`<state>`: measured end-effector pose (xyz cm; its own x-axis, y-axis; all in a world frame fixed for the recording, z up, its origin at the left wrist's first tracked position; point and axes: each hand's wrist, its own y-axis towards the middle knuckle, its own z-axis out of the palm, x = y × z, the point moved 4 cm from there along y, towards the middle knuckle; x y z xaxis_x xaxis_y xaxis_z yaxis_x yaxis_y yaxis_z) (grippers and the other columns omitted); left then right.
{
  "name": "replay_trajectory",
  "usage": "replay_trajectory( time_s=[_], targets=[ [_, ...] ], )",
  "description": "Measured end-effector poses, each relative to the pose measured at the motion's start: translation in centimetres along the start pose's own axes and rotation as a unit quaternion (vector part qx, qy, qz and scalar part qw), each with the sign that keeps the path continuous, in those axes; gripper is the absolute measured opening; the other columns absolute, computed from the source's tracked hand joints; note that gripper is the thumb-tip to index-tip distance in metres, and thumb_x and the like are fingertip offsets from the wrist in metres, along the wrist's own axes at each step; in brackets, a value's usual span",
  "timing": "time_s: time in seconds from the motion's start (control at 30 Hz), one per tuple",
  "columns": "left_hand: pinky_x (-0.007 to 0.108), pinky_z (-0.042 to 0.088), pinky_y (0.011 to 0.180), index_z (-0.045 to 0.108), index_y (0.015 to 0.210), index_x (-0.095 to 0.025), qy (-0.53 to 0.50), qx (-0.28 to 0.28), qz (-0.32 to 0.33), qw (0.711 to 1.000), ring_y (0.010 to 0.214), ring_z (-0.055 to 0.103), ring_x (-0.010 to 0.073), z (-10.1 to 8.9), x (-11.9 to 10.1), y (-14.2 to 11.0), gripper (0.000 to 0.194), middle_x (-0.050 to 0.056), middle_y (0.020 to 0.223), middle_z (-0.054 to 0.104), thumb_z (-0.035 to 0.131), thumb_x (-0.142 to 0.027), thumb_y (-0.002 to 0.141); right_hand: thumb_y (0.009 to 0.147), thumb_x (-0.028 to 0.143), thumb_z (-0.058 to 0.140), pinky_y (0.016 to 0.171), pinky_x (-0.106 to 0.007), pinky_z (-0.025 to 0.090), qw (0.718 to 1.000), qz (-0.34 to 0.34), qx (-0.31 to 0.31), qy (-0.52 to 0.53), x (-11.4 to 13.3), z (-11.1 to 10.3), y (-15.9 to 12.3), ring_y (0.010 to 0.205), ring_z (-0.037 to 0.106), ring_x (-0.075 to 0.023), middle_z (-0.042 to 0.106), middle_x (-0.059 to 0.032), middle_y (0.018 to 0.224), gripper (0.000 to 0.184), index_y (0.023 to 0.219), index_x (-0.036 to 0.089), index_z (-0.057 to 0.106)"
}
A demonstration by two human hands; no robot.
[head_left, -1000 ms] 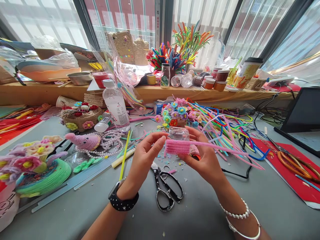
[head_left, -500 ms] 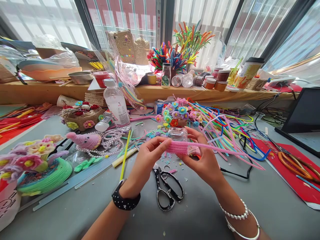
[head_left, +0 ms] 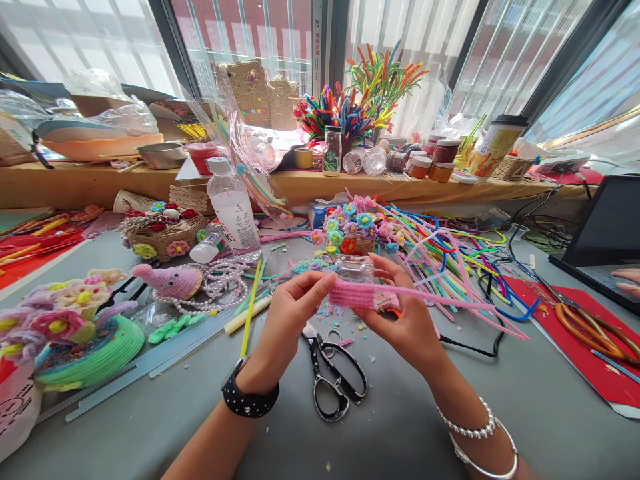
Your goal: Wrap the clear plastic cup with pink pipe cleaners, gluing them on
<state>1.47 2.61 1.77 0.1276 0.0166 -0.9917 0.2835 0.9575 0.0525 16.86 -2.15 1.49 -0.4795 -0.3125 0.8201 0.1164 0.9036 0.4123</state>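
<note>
Strands of fuzzy pink pipe cleaner [head_left: 351, 294], laid side by side in a flat ribbed band, lie along the near side of a small clear, see-through container [head_left: 356, 267]. Both are held up above the grey tabletop [head_left: 390, 433], between the two hands, with long loose pink ends [head_left: 453, 301] trailing out past the right hand. The left hand [head_left: 295, 308] has its thumb and fingers pinched together on the band's left end, apparently to keep the rows snug and even. The right hand [head_left: 413, 327] is clamped around the right side of the container and band, its thumb low and its fingers raised above, a spread that probably steadies both while leaving the rows in sight.

Just below the hands lie scissors with speckled black handles [head_left: 315, 353], handle loops turned toward the person, so they would be easy to pick up. A slim yellow strip [head_left: 253, 300] crosses a pale yellow stick [head_left: 247, 316] beside the left hand. Beyond the container sits a brown basket covered in colourful fuzzy flowers [head_left: 345, 230]. To its right, a loose heap of multicoloured pipe cleaners [head_left: 430, 243] fans out, seemingly kept within reach.
</note>
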Motion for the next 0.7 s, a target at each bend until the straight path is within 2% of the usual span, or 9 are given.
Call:
replay_trajectory(
  time_s=[0.37, 0.53, 0.7],
  targets=[
    [0.023, 0.024, 0.049, 0.058, 0.057, -0.016, -0.002, 0.000, 0.025, 1.000, 0.051, 0.029, 0.0072, -0.10, 0.29, 0.11, 0.029, -0.004, 0.058, 0.043, 0.065, -0.040, 0.072, 0.071, 0.034, 0.067, 0.090, -0.046, 0.048, 1.000, 0.008, 0.011, 0.019, -0.10, 0.25, -0.08, 0.113, 0.049, -0.0263, 0.051, -0.0076, 0.125, 0.062, 0.126, 0.028, 0.038],
    [0.021, 0.031, 0.052, 0.063, 0.067, -0.018, 0.009, 0.000, 0.024, 1.000, 0.057, 0.039, 0.0089, 0.23, 0.07, -0.14, 0.025, -0.001, 0.064, 0.051, 0.063, -0.042, 0.072, 0.071, 0.035, 0.067, 0.092, -0.046, 0.046, 1.000, 0.008, 0.007, 0.021, 0.01, 0.33, -0.04, 0.112, 0.050, -0.0261, 0.051, -0.0076, 0.125, 0.061, 0.125, 0.027, 0.040],
    [0.021, 0.033, 0.051, 0.063, 0.065, -0.018, 0.012, 0.008, 0.015, 1.000, 0.058, 0.044, 0.0102, 0.72, -0.32, -0.39, 0.021, 0.000, 0.066, 0.056, 0.067, -0.038, 0.067, 0.071, 0.038, 0.066, 0.093, -0.047, 0.045, 1.000, -0.003, 0.005, 0.007, 0.21, 0.42, -0.01, 0.109, 0.051, -0.0261, 0.048, -0.0074, 0.128, 0.059, 0.123, 0.026, 0.042]
  ],
)
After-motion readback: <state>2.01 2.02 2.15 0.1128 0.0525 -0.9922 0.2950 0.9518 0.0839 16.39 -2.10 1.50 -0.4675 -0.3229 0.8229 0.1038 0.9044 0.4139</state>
